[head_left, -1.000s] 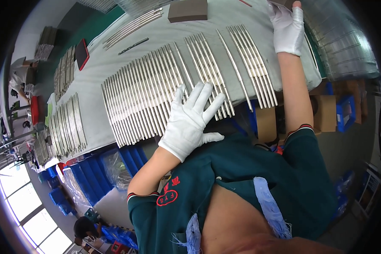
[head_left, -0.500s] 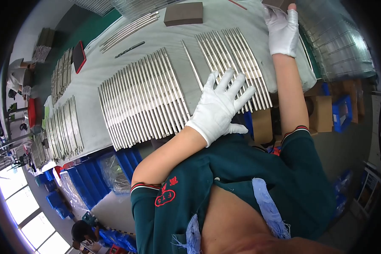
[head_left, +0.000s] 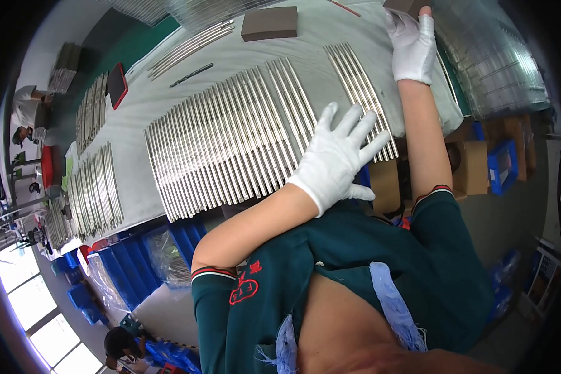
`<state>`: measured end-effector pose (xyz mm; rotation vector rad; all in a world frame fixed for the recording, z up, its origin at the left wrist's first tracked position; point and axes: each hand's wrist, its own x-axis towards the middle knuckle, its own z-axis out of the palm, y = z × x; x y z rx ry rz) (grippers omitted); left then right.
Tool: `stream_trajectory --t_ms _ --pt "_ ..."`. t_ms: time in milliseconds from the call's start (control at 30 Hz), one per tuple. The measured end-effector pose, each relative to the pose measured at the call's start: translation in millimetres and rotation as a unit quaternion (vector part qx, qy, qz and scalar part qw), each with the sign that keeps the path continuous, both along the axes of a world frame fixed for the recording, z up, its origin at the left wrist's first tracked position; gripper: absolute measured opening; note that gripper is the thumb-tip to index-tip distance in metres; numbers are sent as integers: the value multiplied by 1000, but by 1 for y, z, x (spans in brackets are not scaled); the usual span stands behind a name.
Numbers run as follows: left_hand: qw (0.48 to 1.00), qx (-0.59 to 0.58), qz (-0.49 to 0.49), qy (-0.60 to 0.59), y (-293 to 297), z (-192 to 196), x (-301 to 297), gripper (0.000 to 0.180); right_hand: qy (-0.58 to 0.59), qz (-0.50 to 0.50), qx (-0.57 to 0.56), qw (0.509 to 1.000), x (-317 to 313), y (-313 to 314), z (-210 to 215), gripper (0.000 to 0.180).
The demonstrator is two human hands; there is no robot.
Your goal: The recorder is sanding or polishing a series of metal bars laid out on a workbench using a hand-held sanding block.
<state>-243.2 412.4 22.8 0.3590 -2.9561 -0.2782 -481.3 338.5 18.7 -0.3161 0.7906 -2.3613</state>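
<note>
My left hand (head_left: 338,159), in a white glove, reaches across from the left with its fingers spread. Its fingertips lie at the lower ends of a right-hand group of silver metal rods (head_left: 355,81). Just left of that hand, a narrow set of rods (head_left: 291,93) lies beside a wide row of similar rods (head_left: 212,140). At the table's far right, my right hand (head_left: 413,53), also gloved, is closed around a brown block (head_left: 410,6); the thumb tip is bare. Part of the block is cut off by the picture's upper edge.
Another brown block (head_left: 269,23), a drill bit (head_left: 191,75), several loose rods (head_left: 190,47) and a red-edged dark tablet-like object (head_left: 116,85) lie on the covered table (head_left: 134,140). Clear plastic trays (head_left: 492,62) stand at right. Blue bins (head_left: 124,268) sit below the table.
Several rods from the middle group have shifted left, toward the wide row, widening the gap before the right-hand group. My left hand has moved slightly right. My right hand has barely moved.
</note>
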Motion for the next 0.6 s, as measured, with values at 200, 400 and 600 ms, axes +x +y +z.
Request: stream_trajectory --t_ms 200,400,600 --pt "999 -32 -28 5 -2 -13 -35 104 60 56 -63 995 -45 -1 -30 44" --pt "1000 -14 5 -21 3 -7 -4 104 78 40 -62 994 -53 4 -27 46" --pt "997 3 71 -22 7 -4 45 102 95 37 -52 993 -41 -1 -22 49"
